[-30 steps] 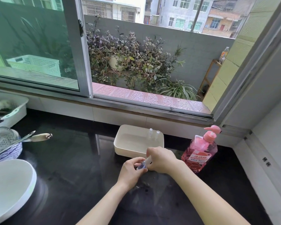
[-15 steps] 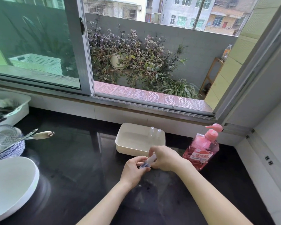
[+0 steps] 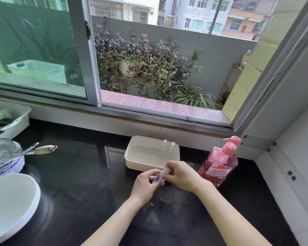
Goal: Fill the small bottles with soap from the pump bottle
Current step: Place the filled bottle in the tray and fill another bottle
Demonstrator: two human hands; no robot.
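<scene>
A glossy black stone countertop (image 3: 75, 174) runs under a sliding aluminium-framed window (image 3: 89, 55), open on its right half to a balcony of potted purple-leaved plants (image 3: 140, 64) and a grey wall. At about twelve o'clock from the hands sits a shallow cream rectangular plastic tray (image 3: 144, 162) with two small clear plastic bottles (image 3: 169, 146) standing upright at its far right corner. At two o'clock stands the pink transparent pump bottle of soap (image 3: 219, 166), upright, its spout pointing left.

Just in front of the tray's near edge, both hands hold a third small clear bottle (image 3: 161, 176) above the counter. Its long axis is tilted, running from seven o'clock up to one o'clock. The left hand (image 3: 146, 185) has its fingertips pinched on the lower, darker end; the right hand (image 3: 181, 174) has fingers curled and closed around the upper end. Most of the little bottle is covered by fingers, so which end is the mouth cannot be told.

At nine o'clock, a white round bowl (image 3: 11, 205), a blue-patterned dish with a metal strainer (image 3: 4, 157) and a white plastic bin (image 3: 16, 121) are all cut off by the left edge.
</scene>
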